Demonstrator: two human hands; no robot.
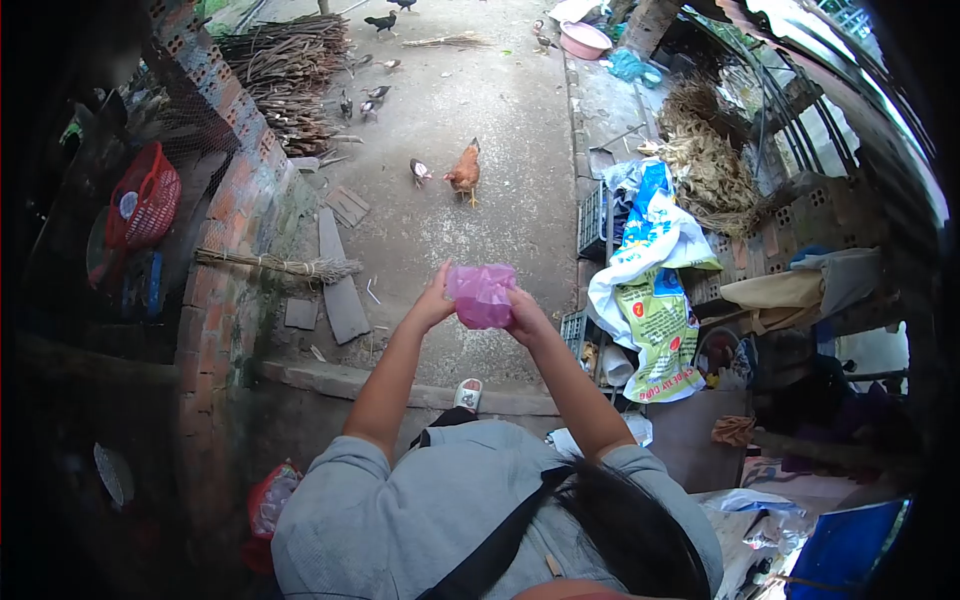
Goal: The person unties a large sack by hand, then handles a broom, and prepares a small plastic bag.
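One pink plastic bag (484, 296) is resting between our hands above the concrete ground (535, 220), the left hand (435, 302) holding its left side and the right hand (525, 317) its right. We are probably best gripping evenly and lightly, so the thin film isn't tearing, while a brown hen (465, 173) is standing beyond.

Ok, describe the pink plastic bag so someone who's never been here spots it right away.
Find the concrete path up the middle; over its near end reach the person's left hand and right hand. Held between them is the pink plastic bag, thin and crumpled, unlike the round pink basin at upper right.
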